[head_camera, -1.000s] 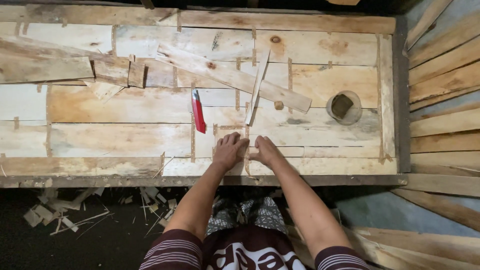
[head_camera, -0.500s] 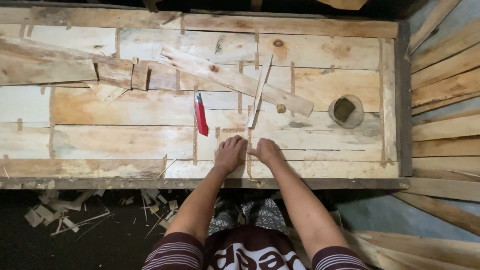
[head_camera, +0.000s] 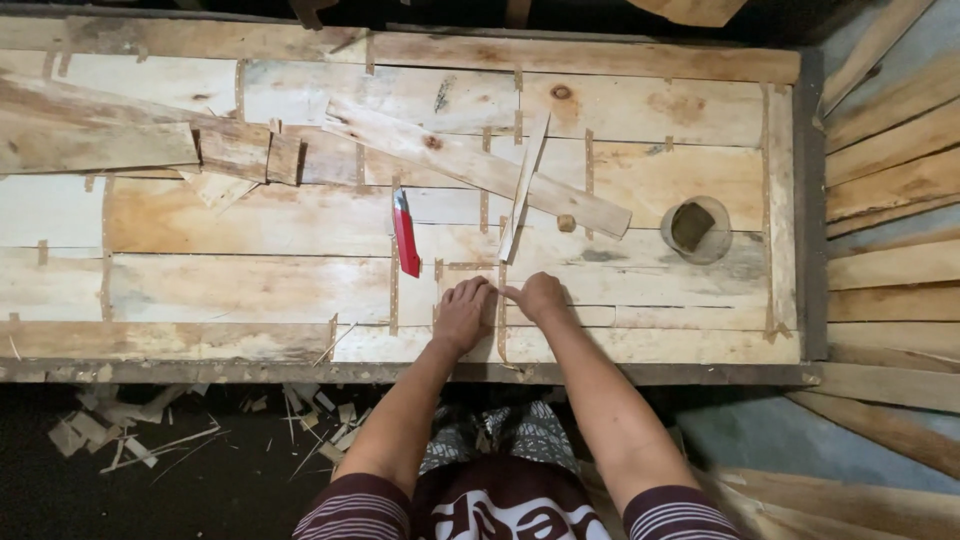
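My left hand (head_camera: 464, 314) lies flat with fingers spread on a thin wood veneer sheet (head_camera: 250, 290) near the table's front edge. My right hand (head_camera: 538, 296) rests beside it, fingertips pressing a vertical strip of brown tape (head_camera: 501, 330) along the seam between two sheets. A red utility knife (head_camera: 404, 232) lies just above and left of my left hand. A narrow wood sliver (head_camera: 523, 186) leans across a longer plank (head_camera: 470, 163) beyond my hands.
A round clear container (head_camera: 697, 229) with a dark lump inside sits at the right. Loose planks (head_camera: 100, 135) pile at the far left. Stacked boards (head_camera: 895, 170) flank the right side. Wood scraps (head_camera: 150, 430) litter the dark floor below the table edge.
Both hands stay pressed on the seam near the front edge, shifting only slightly. The knife and planks have not moved.
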